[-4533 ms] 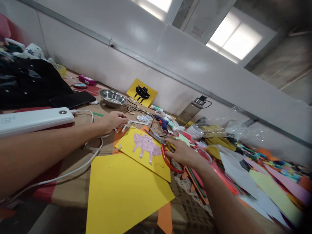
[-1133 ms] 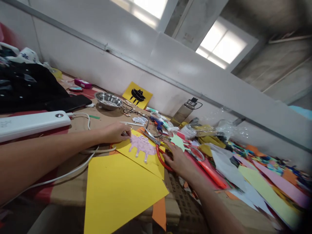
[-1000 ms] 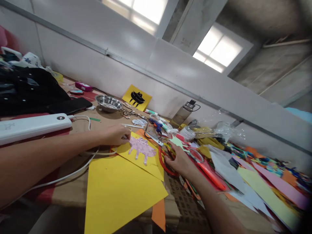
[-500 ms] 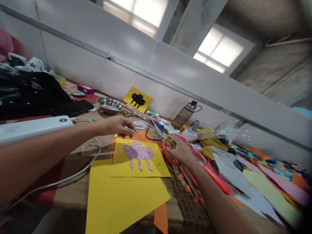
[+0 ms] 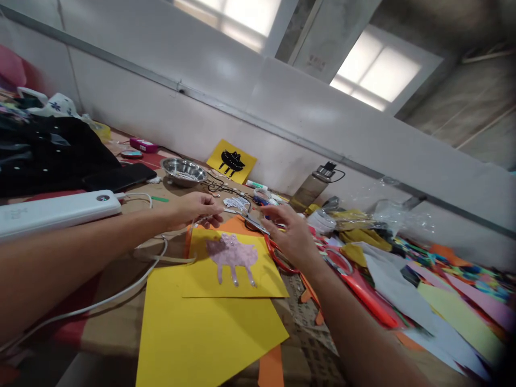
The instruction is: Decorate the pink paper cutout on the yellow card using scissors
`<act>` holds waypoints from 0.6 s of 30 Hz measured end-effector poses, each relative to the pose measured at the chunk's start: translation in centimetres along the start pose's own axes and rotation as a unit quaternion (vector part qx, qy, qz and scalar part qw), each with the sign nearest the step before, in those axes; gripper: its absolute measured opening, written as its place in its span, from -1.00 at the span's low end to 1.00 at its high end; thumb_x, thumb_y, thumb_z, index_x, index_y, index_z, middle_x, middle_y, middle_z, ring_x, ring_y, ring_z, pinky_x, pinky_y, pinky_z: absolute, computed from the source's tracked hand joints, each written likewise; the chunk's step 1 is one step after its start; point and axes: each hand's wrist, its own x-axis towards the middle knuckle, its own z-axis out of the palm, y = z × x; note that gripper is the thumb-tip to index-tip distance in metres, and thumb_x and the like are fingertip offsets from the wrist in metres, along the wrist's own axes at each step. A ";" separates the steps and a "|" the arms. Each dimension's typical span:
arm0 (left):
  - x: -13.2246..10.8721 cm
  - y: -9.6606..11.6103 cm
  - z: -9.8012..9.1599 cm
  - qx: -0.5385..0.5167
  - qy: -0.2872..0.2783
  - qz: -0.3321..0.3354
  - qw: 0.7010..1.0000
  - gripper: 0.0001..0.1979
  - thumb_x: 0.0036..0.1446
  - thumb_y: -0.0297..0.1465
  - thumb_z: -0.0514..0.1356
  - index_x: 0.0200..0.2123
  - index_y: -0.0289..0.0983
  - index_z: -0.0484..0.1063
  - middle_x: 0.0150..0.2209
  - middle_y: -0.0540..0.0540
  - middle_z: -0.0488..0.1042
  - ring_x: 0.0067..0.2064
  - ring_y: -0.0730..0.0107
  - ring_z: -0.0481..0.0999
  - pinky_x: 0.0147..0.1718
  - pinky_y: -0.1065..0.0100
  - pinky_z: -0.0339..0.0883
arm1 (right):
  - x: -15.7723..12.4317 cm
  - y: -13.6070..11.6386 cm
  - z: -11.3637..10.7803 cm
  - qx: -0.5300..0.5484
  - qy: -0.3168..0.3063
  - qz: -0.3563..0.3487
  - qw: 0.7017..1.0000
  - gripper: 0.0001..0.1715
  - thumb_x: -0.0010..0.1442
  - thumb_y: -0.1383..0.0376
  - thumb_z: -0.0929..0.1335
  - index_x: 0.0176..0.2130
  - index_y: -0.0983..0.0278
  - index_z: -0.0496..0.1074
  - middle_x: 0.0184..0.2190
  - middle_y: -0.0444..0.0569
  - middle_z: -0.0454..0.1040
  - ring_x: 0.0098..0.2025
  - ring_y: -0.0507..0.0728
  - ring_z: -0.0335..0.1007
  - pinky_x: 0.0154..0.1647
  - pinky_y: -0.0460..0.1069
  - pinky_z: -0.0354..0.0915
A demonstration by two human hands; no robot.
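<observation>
My left hand (image 5: 203, 210) is closed in a pinch above the top left of a yellow card. A thin pale strip (image 5: 207, 217) appears to be between its fingertips, and a pale loop curls below the wrist. To the right, my right hand (image 5: 291, 232) is on a pair of scissors with red handles (image 5: 278, 259). Their metal blades (image 5: 256, 224) point left toward my left hand; the exact finger hold is partly hidden. Under both hands lies the yellow card (image 5: 197, 282) bearing a lilac glittery cutout (image 5: 234, 252) with three legs and shiny beads. It overlaps a larger yellow sheet (image 5: 201, 336).
A steel bowl (image 5: 183, 173), a yellow card with a black cutout (image 5: 233, 161) and a bottle (image 5: 312, 188) stand along the wall. At left are a white power bank (image 5: 60, 209), its cable and a phone (image 5: 119, 177). Colored paper (image 5: 459, 317) piles up at right.
My right hand has shifted slightly up and left, and the scissor blades have swung toward my left hand. My left hand stays nearly in place. The view has tilted slightly.
</observation>
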 end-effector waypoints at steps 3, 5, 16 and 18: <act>0.0 -0.1 0.1 0.038 -0.019 0.010 0.999 -0.73 -0.02 -0.22 0.23 -0.48 -0.35 0.37 -0.45 -0.09 0.50 -0.44 0.47 0.44 -0.50 0.43 0.18 | 1.0 -3.2 2.4 0.124 -0.051 -0.020 0.991 -0.67 0.07 0.29 0.35 -0.11 0.26 0.41 -0.28 -0.02 0.46 -0.32 0.05 0.38 -0.25 -0.01 0.33; -0.1 -0.1 0.2 0.066 -0.037 0.014 0.997 -0.74 -0.02 -0.23 0.23 -0.48 -0.34 0.39 -0.48 -0.06 0.49 -0.45 0.50 0.42 -0.46 0.43 0.20 | 1.3 -4.1 3.9 0.151 -0.063 -0.035 0.986 -0.70 0.06 0.32 0.36 -0.13 0.24 0.44 -0.32 -0.04 0.48 -0.34 0.05 0.38 -0.27 -0.03 0.32; -0.5 0.4 0.6 0.135 -0.093 -0.002 0.986 -0.79 -0.04 -0.27 0.23 -0.48 -0.32 0.45 -0.48 -0.03 0.49 -0.41 0.44 0.42 -0.38 0.40 0.23 | 0.4 -4.0 5.0 0.248 -0.069 0.018 0.966 -0.88 0.02 0.33 0.38 -0.37 0.16 0.54 -0.46 -0.12 0.55 -0.38 0.08 0.44 -0.32 -0.02 0.31; -0.4 0.1 0.5 0.125 -0.118 -0.005 0.985 -0.79 -0.02 -0.26 0.21 -0.44 -0.32 0.47 -0.46 -0.04 0.50 -0.39 0.44 0.42 -0.35 0.39 0.24 | 0.3 -3.8 5.2 0.288 -0.081 0.054 0.953 -0.90 -0.01 0.33 0.40 -0.40 0.18 0.54 -0.48 -0.12 0.54 -0.40 0.08 0.44 -0.34 -0.03 0.32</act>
